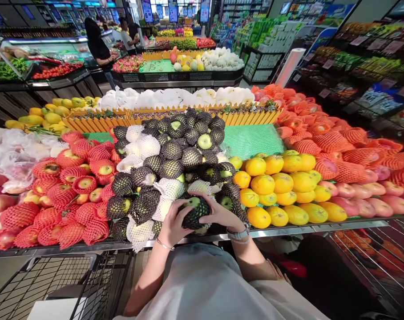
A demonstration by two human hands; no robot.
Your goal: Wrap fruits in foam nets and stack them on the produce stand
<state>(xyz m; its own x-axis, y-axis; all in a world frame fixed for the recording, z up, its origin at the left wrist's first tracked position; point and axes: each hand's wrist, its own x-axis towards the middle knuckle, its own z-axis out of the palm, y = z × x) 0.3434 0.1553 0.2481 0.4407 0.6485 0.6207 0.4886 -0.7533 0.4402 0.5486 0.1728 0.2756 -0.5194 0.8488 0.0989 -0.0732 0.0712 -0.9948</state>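
Observation:
Both hands hold one round green fruit in a black foam net (195, 213) at the front edge of the display. My left hand (171, 224) wraps its left side, fingers curled over the top. From the right, my right hand (220, 213) grips the same fruit, thumb across its front. It looks like an apple or pear, but the exact kind is unclear. Behind my hands rises a pile of similar green fruit in black nets (171, 155), with a few in white nets (170, 189) among them.
Apples in red nets (85, 184) lie to the left, yellow-orange fruit (284, 182) to the right. A metal rail (305, 226) edges the display. A wire cart (65, 271) stands at lower left. Low orange fencing (252, 116) crosses behind the pile. Two people (98, 44) stand farther back.

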